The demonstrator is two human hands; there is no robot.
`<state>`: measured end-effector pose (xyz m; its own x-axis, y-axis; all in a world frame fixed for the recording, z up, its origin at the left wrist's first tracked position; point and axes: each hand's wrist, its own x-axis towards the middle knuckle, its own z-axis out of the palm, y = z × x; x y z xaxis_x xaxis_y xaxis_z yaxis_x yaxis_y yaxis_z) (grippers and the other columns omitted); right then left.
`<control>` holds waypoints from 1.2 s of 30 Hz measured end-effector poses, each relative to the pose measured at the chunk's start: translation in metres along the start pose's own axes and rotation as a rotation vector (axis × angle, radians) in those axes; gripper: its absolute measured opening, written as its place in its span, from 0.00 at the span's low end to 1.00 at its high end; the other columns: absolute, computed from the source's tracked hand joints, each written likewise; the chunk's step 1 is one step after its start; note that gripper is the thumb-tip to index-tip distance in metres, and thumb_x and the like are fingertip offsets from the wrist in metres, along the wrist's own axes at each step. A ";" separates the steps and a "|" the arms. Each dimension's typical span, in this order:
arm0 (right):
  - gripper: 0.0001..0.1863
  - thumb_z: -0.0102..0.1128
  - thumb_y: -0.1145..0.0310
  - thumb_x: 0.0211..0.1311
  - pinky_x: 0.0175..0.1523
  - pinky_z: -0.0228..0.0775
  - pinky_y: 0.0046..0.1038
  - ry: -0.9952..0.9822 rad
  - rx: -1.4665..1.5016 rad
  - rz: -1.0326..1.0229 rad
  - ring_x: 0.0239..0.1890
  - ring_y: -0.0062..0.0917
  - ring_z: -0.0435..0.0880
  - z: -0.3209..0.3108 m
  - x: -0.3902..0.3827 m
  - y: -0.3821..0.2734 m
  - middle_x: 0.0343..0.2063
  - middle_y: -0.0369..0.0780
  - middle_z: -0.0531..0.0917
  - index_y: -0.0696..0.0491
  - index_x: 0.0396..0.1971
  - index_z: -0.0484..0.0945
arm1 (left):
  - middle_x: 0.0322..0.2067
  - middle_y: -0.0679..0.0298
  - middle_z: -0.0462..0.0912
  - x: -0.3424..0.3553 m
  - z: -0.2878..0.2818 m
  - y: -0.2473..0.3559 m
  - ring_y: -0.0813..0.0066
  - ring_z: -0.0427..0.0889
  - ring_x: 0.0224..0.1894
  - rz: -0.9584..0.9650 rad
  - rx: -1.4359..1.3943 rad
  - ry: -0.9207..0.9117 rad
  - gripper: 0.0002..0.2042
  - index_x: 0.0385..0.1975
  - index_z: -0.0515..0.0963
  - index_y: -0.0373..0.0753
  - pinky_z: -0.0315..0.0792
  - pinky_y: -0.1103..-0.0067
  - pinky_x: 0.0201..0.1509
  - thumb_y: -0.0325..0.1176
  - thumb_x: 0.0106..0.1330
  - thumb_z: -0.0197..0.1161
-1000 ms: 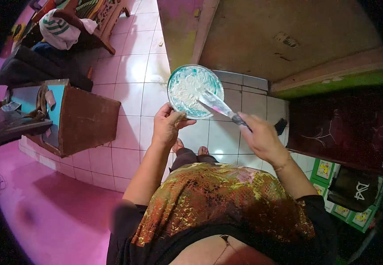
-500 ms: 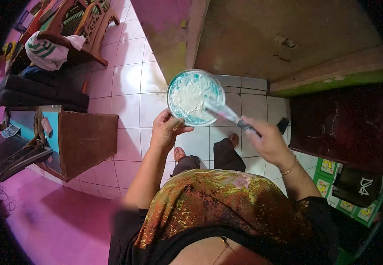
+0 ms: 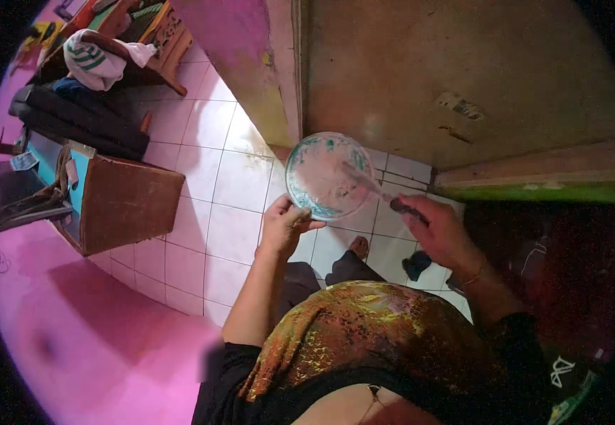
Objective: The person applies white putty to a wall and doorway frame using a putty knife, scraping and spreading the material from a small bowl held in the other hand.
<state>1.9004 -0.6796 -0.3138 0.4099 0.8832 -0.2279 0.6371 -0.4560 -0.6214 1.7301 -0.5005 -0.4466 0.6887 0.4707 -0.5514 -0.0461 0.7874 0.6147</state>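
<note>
My left hand (image 3: 285,228) holds a round, shallow tub (image 3: 310,211) by its near left rim, thumb on top and fingers underneath. Teal shows through on the tub's inner wall, and a thick white paste (image 3: 318,173) covers most of its inside. In my right hand (image 3: 436,230) is the dark handle of a putty knife (image 3: 382,193). Its smeared, whitish blade rests over the right part of the paste, slightly blurred, so the tip's contact is hard to make out.
A bare brownish wall panel (image 3: 385,78) rises ahead, beside a patchy pink wall edge (image 3: 247,49). On the left stand a brown wooden cabinet (image 3: 130,202) and a carved chair (image 3: 169,53) with a white cloth (image 3: 91,60). A dark object (image 3: 416,265) lies on the white tiles (image 3: 233,230).
My body and view have turned rightward. The tub sits a little lower and to the right in the picture, with the putty knife still over the paste. Both grips stay the same.
</note>
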 end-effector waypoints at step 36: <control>0.22 0.51 0.71 0.55 0.34 0.73 0.37 0.097 -0.396 0.096 0.31 0.36 0.78 0.184 0.192 -0.104 0.30 0.43 0.71 0.51 0.53 0.68 | 0.31 0.54 0.77 0.118 -0.171 0.171 0.67 0.81 0.28 0.099 0.062 -0.173 0.13 0.39 0.69 0.24 0.82 0.73 0.32 0.19 0.53 0.54</control>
<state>1.7928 -0.4423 -0.4314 0.5269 0.8289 -0.1877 0.7872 -0.5593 -0.2600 1.6801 -0.2421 -0.5027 0.7973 0.4652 -0.3845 -0.0788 0.7119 0.6978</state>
